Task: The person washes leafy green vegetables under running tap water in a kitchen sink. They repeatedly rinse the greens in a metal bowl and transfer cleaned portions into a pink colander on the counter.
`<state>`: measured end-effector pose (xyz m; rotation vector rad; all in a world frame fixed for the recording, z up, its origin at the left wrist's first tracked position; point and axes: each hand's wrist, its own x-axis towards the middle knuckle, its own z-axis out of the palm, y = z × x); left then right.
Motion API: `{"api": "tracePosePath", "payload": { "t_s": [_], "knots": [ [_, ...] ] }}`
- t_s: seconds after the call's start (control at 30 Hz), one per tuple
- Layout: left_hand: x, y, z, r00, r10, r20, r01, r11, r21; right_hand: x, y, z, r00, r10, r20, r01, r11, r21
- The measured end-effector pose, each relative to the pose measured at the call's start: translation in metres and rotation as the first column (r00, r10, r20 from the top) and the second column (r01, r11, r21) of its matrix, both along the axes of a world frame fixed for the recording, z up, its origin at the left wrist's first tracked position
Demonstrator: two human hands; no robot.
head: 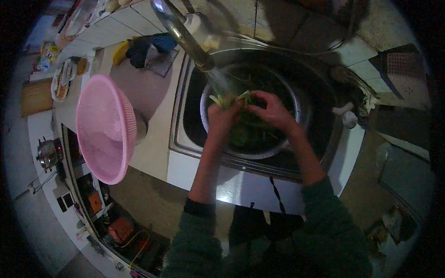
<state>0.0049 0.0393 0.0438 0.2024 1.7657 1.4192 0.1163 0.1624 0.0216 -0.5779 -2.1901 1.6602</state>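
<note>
My left hand (224,113) grips a bunch of pale green vegetable stems (226,101) under the faucet (187,41). Water (218,79) sprays down beside the stems. My right hand (273,109) is just to the right, its thumb and fingertips closed around thin strands at the bunch's edge. Both hands are over a round basin (296,104) with a pale rim, which stands in the metal-rimmed sink (176,128). Dark leafy greens (243,137) fill the basin, though dim light hides their detail.
A pink plastic colander (104,128) is tilted on its side on the counter (153,153), left of the sink. Dark and yellow cloths or gloves (137,52) lie behind it. White rounded items (349,120) sit at the sink's right edge. A pot (48,153) stands far left.
</note>
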Motion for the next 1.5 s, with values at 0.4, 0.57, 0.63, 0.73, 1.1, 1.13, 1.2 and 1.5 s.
{"api": "tracePosePath", "payload": {
  "t_s": [0.4,0.57,0.63,0.73,1.1,1.13,1.2,1.5],
  "knots": [
    [-0.009,-0.01,-0.006,0.941,-0.182,-0.285,0.225,0.966,0.127,-0.006,-0.017,0.012,0.959,0.051,0.278,-0.115,0.969,0.219],
    [-0.021,-0.019,-0.008,0.899,-0.308,-0.311,0.311,0.949,-0.041,-0.006,-0.005,0.017,0.936,0.182,0.3,-0.268,0.922,0.279],
    [-0.018,-0.016,0.004,0.904,-0.302,-0.302,0.314,0.949,-0.01,-0.004,0.005,0.006,0.935,0.196,0.297,-0.266,0.938,0.22],
    [-0.022,-0.019,-0.003,0.95,-0.252,-0.182,0.257,0.966,0.004,-0.006,0.01,-0.001,0.925,0.243,0.293,-0.281,0.955,0.098],
    [-0.048,-0.033,-0.004,0.982,-0.053,-0.182,0.055,0.998,0.007,0.004,0.018,-0.008,0.956,0.085,0.281,0.033,0.919,-0.393],
    [-0.041,-0.024,0.004,0.994,-0.029,-0.102,0.024,0.998,-0.053,0.001,0.014,-0.005,0.958,0.121,0.26,-0.01,0.92,-0.392],
    [-0.026,-0.002,-0.003,1.0,-0.022,-0.013,0.021,0.995,-0.094,-0.002,0.009,-0.017,0.978,0.098,0.183,-0.034,0.946,-0.322],
    [-0.028,0.005,-0.015,0.992,-0.119,0.047,0.116,0.991,0.066,-0.025,-0.003,-0.006,0.976,0.037,0.214,-0.054,0.996,0.072]
  ]
}}
